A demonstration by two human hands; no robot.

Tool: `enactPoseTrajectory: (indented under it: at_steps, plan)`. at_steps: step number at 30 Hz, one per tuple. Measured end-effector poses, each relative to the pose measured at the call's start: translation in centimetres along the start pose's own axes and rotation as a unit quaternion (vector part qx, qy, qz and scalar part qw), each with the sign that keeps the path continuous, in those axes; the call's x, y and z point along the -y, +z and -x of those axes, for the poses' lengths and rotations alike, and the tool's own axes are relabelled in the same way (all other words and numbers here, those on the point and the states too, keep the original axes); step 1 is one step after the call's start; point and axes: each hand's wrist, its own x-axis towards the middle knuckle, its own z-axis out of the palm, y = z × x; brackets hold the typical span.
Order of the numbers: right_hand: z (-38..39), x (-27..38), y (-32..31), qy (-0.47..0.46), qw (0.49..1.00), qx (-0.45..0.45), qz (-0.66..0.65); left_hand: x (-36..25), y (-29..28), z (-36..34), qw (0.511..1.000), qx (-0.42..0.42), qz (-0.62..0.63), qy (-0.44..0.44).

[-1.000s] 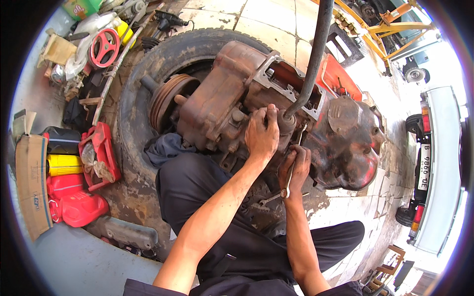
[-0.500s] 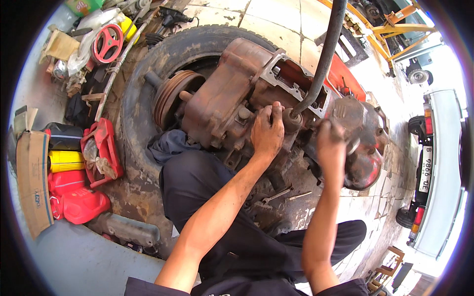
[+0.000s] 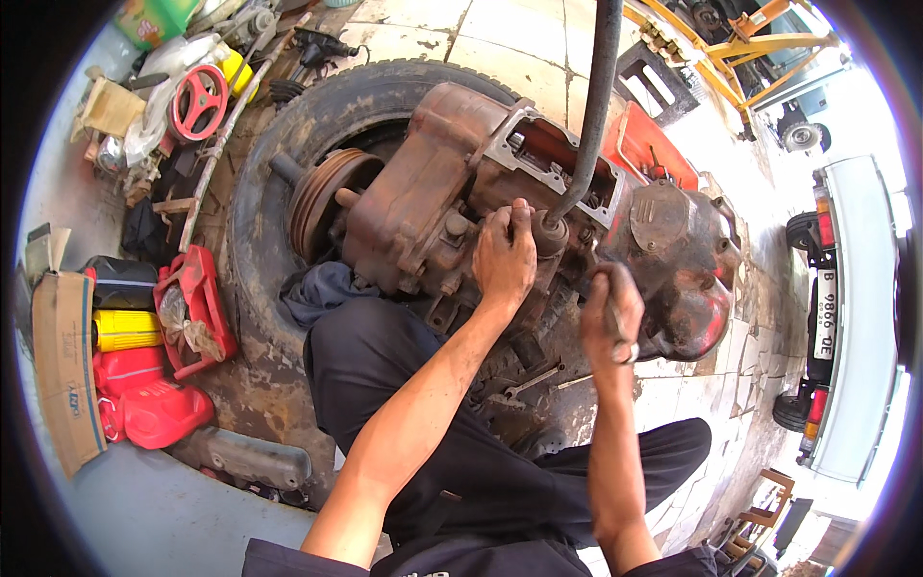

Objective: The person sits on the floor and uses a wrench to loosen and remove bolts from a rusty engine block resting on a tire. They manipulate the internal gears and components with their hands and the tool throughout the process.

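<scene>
A rusty brown gearbox (image 3: 394, 197) lies before me, its top opening uncovered. A long bent gear lever (image 3: 588, 125) rises from a round collar (image 3: 549, 236) on its near side. Against the collar's left side is my left hand (image 3: 505, 258), fingers curled and pressed together; what they hold, if anything, is hidden. To the right, my right hand (image 3: 613, 313) is closed around a metal wrench (image 3: 625, 352), whose shiny ring end sticks out by the wrist. The wrench's far end, near the casing, is blurred.
The gearbox rests on a big tyre (image 3: 264, 207). A dark cloth (image 3: 327, 291) lies by my knee, and loose spanners (image 3: 529, 385) lie on the floor below. Red jugs (image 3: 159, 409) and a cardboard box (image 3: 65, 370) stand left. Behind is a red tray (image 3: 649, 144); a vehicle (image 3: 856, 317) stands right.
My right hand has moved down and left with the wrench, away from the casing. The left hand stays by the collar. The whole view has shifted slightly.
</scene>
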Motion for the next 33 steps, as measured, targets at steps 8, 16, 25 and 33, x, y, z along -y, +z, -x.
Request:
enactPoseTrajectory:
  at_steps: [8, 16, 25, 33]
  plan:
    - [2.9, -1.4, 4.6, -0.012, 0.995, -0.076, 0.059, -0.5, -0.2, 0.1, 1.000, -0.001, 0.008, 0.021]
    - [2.7, -2.0, 5.3, -0.034, 0.996, -0.051, 0.069, -0.3, 0.0, -0.1, 1.000, 0.000, 0.021, 0.013]
    - [-8.0, -4.3, -1.3, 0.035, 0.994, 0.103, 0.010, -0.5, -0.3, 0.1, 0.999, 0.020, 0.040, 0.006]
    - [-5.3, -2.7, -1.6, -0.158, 0.982, 0.083, 0.068, -0.7, -0.3, -0.4, 0.999, 0.019, 0.038, 0.000]
